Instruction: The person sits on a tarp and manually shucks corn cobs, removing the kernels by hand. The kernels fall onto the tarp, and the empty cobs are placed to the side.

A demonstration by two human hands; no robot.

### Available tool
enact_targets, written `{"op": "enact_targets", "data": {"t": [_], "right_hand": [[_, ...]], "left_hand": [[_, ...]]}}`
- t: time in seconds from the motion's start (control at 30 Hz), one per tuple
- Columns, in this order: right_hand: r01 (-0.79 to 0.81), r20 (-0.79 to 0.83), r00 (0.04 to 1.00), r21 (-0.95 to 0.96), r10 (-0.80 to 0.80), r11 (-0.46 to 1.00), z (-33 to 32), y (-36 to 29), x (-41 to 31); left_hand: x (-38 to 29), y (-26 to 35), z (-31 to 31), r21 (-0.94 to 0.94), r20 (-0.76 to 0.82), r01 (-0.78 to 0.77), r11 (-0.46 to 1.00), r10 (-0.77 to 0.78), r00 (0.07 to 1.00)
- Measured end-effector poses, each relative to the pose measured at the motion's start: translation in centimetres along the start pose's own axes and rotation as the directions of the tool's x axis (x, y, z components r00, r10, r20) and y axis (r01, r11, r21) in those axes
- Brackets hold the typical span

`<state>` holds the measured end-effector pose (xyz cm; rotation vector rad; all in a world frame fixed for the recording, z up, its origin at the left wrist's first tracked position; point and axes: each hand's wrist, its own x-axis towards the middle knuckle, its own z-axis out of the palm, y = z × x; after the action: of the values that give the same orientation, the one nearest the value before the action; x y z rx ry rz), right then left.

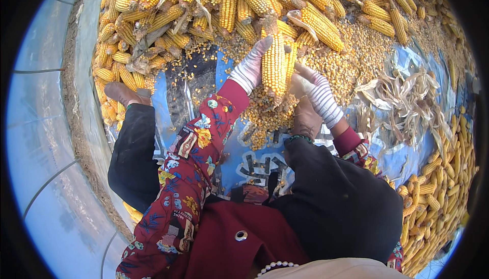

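Note:
My left hand (pixel 250 65), in a pale knitted glove, grips a husked yellow corn cob (pixel 273 63) that stands lengthwise in front of me. Close behind it, on its right, is another cob (pixel 291 63), partly hidden by the first. My right hand (pixel 315 88), in a striped glove, is just right of these cobs, its fingers spread near the second one; its fingertips are blurred, and whether they touch it I cannot tell. Loose corn kernels (pixel 259 124) lie beneath the hands on a blue printed sheet (pixel 229 164).
A large heap of corn cobs (pixel 225 8) lies beyond my hands. Dry husks (pixel 405 103) are at right, with another pile of cobs (pixel 439 199) at lower right. My shoes (pixel 124 93) rest either side of the kernels. Plastic sheeting (pixel 38 126) runs along the left.

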<state>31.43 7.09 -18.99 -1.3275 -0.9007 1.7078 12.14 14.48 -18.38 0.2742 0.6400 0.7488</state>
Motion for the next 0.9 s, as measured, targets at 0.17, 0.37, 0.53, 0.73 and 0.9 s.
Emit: {"op": "enact_targets", "data": {"t": [0.17, 0.37, 0.53, 0.73, 0.9], "right_hand": [[0.283, -0.105, 0.757, -0.837, -0.645, 0.468, -5.9, -2.9, 5.5], [-0.083, -0.052, 0.865, -0.996, -0.499, -0.04, -7.9, -3.3, 11.5], [-0.074, -0.169, 0.933, -0.954, -0.318, 0.29, -6.7, -3.2, 10.9], [0.101, -0.012, 0.995, 0.007, -0.1, 0.995, -3.9, 0.0, 4.9], [0.093, 0.152, 0.981, 0.181, -0.121, 0.979, 1.9, -1.6, -0.1]], "left_hand": [[-5.7, 2.0, -1.9, 0.225, -0.027, 0.085, 0.971, -0.081, 0.996], [-17.3, 14.6, -2.9, 0.625, -0.136, 0.307, 0.717, -0.287, 0.948], [-31.7, 21.9, -3.5, 0.633, -0.38, 0.121, 0.764, 0.171, 0.909], [-54.0, 21.6, -2.8, 0.335, -0.922, 0.94, 0.064, 0.225, 0.314], [-62.7, 17.8, -4.5, -0.069, -0.986, 0.967, -0.244, 0.166, -0.029]]}}
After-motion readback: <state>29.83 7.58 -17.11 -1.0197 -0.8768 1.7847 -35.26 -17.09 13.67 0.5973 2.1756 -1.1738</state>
